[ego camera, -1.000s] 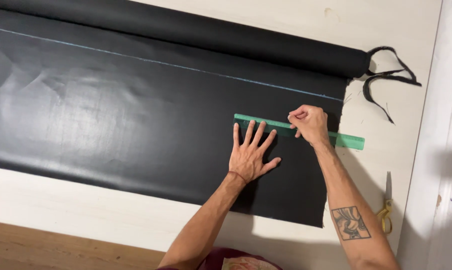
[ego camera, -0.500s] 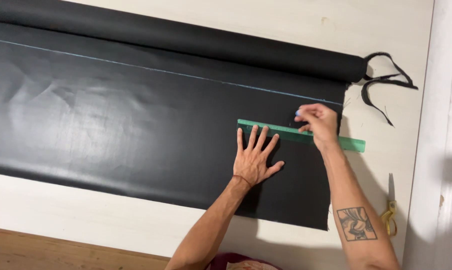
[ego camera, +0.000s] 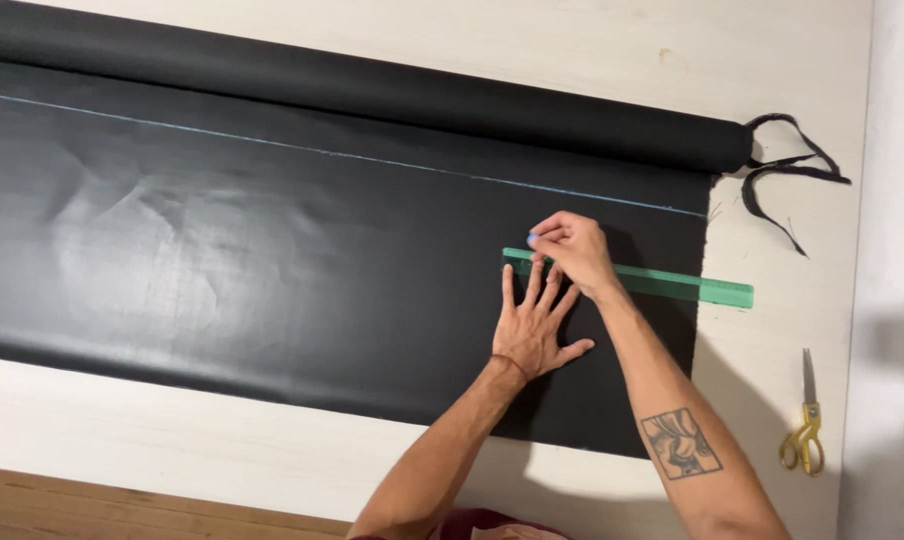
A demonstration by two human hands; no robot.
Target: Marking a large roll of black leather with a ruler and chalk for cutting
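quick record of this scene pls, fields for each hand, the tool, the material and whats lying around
left hand: left hand flat, fingers spread, pressing on the black sheet at the green ruler
right hand: right hand pinching a small blue marker at the ruler's left end
material: black sheet partly unrolled from a roll, pale chalk line across it
nearby: yellow-handled scissors and black strips on the pale table

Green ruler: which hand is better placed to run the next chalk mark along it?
Right. The right hand sits at the green ruler's left end with something small and blue pinched at its fingertips. The left hand lies flat on the black sheet, fingertips bracing the ruler.
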